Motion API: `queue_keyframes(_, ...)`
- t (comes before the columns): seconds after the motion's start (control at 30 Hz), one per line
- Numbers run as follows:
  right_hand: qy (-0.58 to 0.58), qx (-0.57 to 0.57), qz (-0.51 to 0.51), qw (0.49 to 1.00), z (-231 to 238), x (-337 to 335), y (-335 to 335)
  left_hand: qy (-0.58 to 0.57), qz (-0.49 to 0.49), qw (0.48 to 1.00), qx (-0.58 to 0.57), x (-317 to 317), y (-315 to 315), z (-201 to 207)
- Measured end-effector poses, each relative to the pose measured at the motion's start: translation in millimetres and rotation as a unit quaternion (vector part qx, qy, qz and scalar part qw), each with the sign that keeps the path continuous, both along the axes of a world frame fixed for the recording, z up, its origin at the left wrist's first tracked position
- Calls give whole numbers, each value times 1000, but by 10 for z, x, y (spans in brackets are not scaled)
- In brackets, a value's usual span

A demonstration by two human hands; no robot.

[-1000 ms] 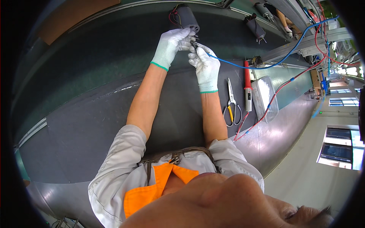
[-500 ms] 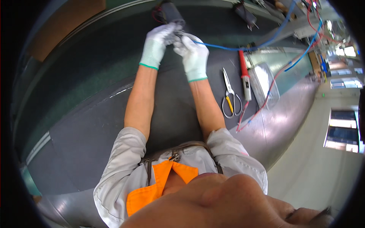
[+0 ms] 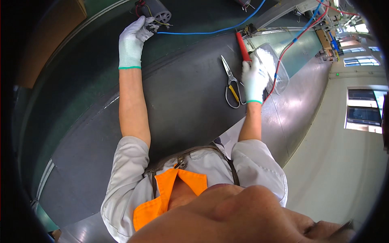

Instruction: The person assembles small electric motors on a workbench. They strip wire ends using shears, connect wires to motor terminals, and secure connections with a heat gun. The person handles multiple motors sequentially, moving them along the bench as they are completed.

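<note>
The two gloved hands, which were being worked together at the small dark motor [image 3: 153,11] a moment ago, are now being held well apart; the left hand [image 3: 133,39] is still being kept at the motor's wire ends, fingers pinched on them beside the blue cable [image 3: 210,30]; the right hand [image 3: 254,77] is being brought down over the red-handled tool [image 3: 243,45] by the clear plastic tub [image 3: 279,73], though whether it is being clenched cannot be told; the scissors [image 3: 231,85] are being left untouched just beside it; a tool change is apparently being made.
</note>
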State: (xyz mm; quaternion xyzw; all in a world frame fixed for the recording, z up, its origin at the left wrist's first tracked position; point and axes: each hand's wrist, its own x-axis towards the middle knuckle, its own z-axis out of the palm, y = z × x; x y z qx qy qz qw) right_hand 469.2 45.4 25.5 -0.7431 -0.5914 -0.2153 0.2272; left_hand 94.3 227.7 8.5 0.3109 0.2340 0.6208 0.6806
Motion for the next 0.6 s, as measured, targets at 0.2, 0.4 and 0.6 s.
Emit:
queue_keyframes(0.2, 163, -40, 45, 985, -366, 389, 18, -5, 16, 1000, 13, -71, -53, 129)
queue_keyframes(0.4, 613, -129, 196, 755, 234, -208, 263, -12, 39, 999, 5, -219, -24, 74)
queue_keyframes(0.6, 534, -223, 290, 762, 437, -256, 756, -26, -1, 1000, 14, -251, 13, 46)
